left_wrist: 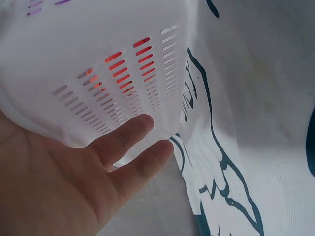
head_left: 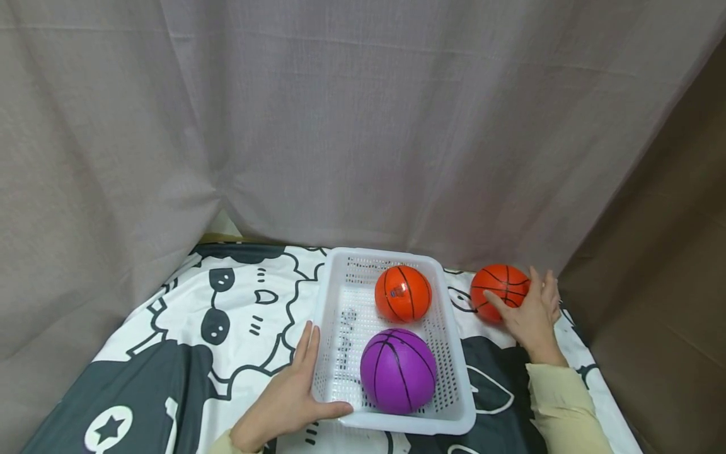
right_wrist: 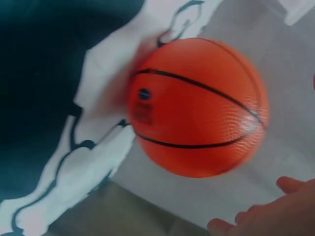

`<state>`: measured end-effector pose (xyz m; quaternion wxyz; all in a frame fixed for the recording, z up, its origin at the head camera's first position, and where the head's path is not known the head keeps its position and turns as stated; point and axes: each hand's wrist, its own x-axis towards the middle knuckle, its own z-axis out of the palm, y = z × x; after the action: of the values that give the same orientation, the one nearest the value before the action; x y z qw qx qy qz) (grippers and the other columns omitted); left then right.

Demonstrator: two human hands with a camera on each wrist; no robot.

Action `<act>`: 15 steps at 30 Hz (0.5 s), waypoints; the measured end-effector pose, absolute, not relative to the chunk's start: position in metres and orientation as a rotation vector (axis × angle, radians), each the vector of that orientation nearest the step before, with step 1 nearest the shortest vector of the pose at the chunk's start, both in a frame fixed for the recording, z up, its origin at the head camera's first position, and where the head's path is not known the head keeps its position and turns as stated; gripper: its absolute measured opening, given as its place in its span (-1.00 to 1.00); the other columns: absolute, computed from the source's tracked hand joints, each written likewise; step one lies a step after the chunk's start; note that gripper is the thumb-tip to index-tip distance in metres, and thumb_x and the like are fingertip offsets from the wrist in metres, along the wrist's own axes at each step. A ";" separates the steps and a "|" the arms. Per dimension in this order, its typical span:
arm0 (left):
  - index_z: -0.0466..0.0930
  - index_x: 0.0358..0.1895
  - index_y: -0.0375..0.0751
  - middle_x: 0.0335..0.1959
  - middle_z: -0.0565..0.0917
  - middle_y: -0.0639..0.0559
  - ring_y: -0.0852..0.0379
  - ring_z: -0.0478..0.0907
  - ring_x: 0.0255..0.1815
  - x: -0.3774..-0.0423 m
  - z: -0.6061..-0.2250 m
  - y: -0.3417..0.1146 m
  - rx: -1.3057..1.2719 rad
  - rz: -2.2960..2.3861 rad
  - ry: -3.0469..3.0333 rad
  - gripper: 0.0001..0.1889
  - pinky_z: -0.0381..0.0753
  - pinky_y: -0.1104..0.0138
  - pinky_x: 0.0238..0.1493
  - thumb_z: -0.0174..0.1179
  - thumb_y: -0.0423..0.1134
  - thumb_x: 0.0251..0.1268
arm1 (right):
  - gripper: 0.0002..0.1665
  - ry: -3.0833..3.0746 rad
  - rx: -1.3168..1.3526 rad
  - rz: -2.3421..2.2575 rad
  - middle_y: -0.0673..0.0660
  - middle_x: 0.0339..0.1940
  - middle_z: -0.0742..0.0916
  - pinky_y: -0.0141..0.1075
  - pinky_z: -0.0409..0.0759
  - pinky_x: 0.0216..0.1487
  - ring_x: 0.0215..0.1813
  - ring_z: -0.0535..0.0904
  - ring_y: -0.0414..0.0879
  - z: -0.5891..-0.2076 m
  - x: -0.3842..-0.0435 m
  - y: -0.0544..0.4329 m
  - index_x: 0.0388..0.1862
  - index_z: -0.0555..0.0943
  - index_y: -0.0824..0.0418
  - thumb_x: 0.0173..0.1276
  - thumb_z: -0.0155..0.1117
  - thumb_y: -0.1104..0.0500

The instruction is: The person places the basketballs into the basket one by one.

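Note:
A white plastic basket (head_left: 334,302) with slotted walls holds an orange basketball (head_left: 403,294) at its far end and a larger purple basketball (head_left: 398,371) at its near end. Along the basket's left side my left hand (head_left: 292,391) lies with straight fingers, its thumb at the near rim. The left wrist view has its fingers (left_wrist: 133,132) against or close to the slotted wall. To the right of the basket, a second orange basketball (head_left: 492,284) rests on the cloth. My right hand (head_left: 530,315) is spread at that ball's right side; a gap shows between them in the right wrist view.
A black-and-white cartoon-print cloth (head_left: 244,321) covers the table. Grey fabric (head_left: 363,126) hangs behind it, close to the basket's far rim. A brown fabric panel (head_left: 658,271) borders the right side.

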<state>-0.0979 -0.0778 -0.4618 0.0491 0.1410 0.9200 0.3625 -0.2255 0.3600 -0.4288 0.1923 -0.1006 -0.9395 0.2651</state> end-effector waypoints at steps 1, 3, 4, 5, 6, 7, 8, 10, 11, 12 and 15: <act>-0.34 0.58 -0.07 0.59 -0.39 0.00 0.10 0.52 -0.20 -0.098 -0.462 -0.078 0.429 1.099 2.808 0.44 0.59 0.22 -0.19 0.22 0.62 -0.31 | 0.30 -2.644 -0.312 0.746 0.32 0.57 -0.25 0.44 -0.30 0.29 0.51 -0.36 0.34 -0.431 -0.227 0.362 0.58 -0.13 0.23 0.15 0.36 -0.32; -0.34 0.58 -0.07 0.59 -0.38 0.00 0.11 0.53 -0.21 -0.098 -0.462 -0.078 0.433 1.097 2.820 0.44 0.59 0.21 -0.18 0.22 0.62 -0.31 | 0.34 -2.649 -0.363 0.750 0.31 0.56 -0.28 0.43 -0.29 0.30 0.51 -0.38 0.34 -0.434 -0.229 0.365 0.58 -0.15 0.25 0.13 0.36 -0.35; -0.34 0.58 -0.07 0.59 -0.38 0.00 0.10 0.53 -0.20 -0.098 -0.462 -0.078 0.433 1.095 2.828 0.45 0.59 0.20 -0.16 0.22 0.63 -0.31 | 0.36 -2.651 -0.387 0.751 0.30 0.56 -0.30 0.43 -0.28 0.30 0.50 -0.38 0.34 -0.436 -0.229 0.366 0.58 -0.17 0.26 0.12 0.36 -0.36; -0.34 0.58 -0.07 0.59 -0.38 0.00 0.09 0.54 -0.19 -0.098 -0.462 -0.078 0.434 1.093 2.833 0.45 0.59 0.18 -0.14 0.22 0.63 -0.32 | 0.39 -2.656 -0.410 0.751 0.30 0.55 -0.33 0.43 -0.28 0.30 0.50 -0.39 0.34 -0.437 -0.230 0.368 0.58 -0.20 0.26 0.11 0.36 -0.37; -0.34 0.58 -0.07 0.59 -0.38 -0.01 0.08 0.55 -0.17 -0.098 -0.462 -0.078 0.435 1.091 2.839 0.45 0.59 0.17 -0.12 0.22 0.63 -0.32 | 0.42 -2.663 -0.427 0.750 0.30 0.55 -0.34 0.43 -0.29 0.30 0.50 -0.40 0.34 -0.438 -0.231 0.369 0.58 -0.23 0.27 0.10 0.36 -0.38; -0.34 0.58 -0.07 0.59 -0.37 -0.01 0.08 0.55 -0.16 -0.098 -0.462 -0.078 0.434 1.093 2.841 0.45 0.59 0.16 -0.11 0.22 0.63 -0.32 | 0.45 -2.667 -0.440 0.749 0.30 0.54 -0.35 0.42 -0.29 0.30 0.50 -0.40 0.35 -0.439 -0.231 0.370 0.57 -0.26 0.28 0.09 0.36 -0.40; -0.34 0.58 -0.07 0.59 -0.38 -0.02 0.06 0.55 -0.14 -0.098 -0.462 -0.078 0.437 1.098 2.838 0.45 0.59 0.15 -0.09 0.23 0.62 -0.32 | 0.46 -2.670 -0.447 0.747 0.31 0.54 -0.36 0.42 -0.29 0.30 0.50 -0.40 0.35 -0.440 -0.232 0.371 0.57 -0.28 0.27 0.08 0.35 -0.40; -0.34 0.58 -0.07 0.58 -0.38 -0.01 0.04 0.56 -0.12 -0.097 -0.462 -0.077 0.434 1.097 2.831 0.45 0.59 0.15 -0.09 0.22 0.62 -0.32 | 0.49 -2.683 -0.465 0.748 0.32 0.54 -0.37 0.43 -0.30 0.30 0.49 -0.41 0.37 -0.443 -0.233 0.372 0.57 -0.32 0.27 0.07 0.35 -0.42; -0.35 0.58 -0.07 0.58 -0.39 -0.01 0.05 0.56 -0.13 -0.097 -0.462 -0.077 0.431 1.096 2.827 0.45 0.59 0.15 -0.10 0.22 0.63 -0.32 | 0.50 -2.692 -0.476 0.750 0.32 0.53 -0.38 0.44 -0.31 0.30 0.49 -0.41 0.38 -0.443 -0.234 0.373 0.57 -0.35 0.27 0.07 0.34 -0.43; -0.35 0.58 -0.06 0.58 -0.39 -0.01 0.05 0.55 -0.13 -0.097 -0.462 -0.077 0.429 1.096 2.823 0.45 0.59 0.16 -0.11 0.22 0.63 -0.32 | 0.52 -2.699 -0.484 0.755 0.33 0.53 -0.39 0.44 -0.31 0.29 0.49 -0.41 0.39 -0.444 -0.234 0.373 0.57 -0.37 0.27 0.07 0.34 -0.43; -0.37 0.58 -0.04 0.58 -0.39 0.01 0.07 0.54 -0.15 -0.098 -0.462 -0.078 0.421 1.094 2.810 0.45 0.59 0.17 -0.14 0.22 0.63 -0.33 | 0.54 -2.718 -0.511 0.770 0.34 0.52 -0.40 0.45 -0.30 0.28 0.48 -0.42 0.41 -0.447 -0.236 0.374 0.56 -0.41 0.25 0.05 0.33 -0.45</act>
<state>-0.0978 -0.0775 -0.4616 0.0486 0.1382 0.9218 0.3589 -0.2356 0.3741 -0.4468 0.1348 -0.1764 -0.9381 0.2658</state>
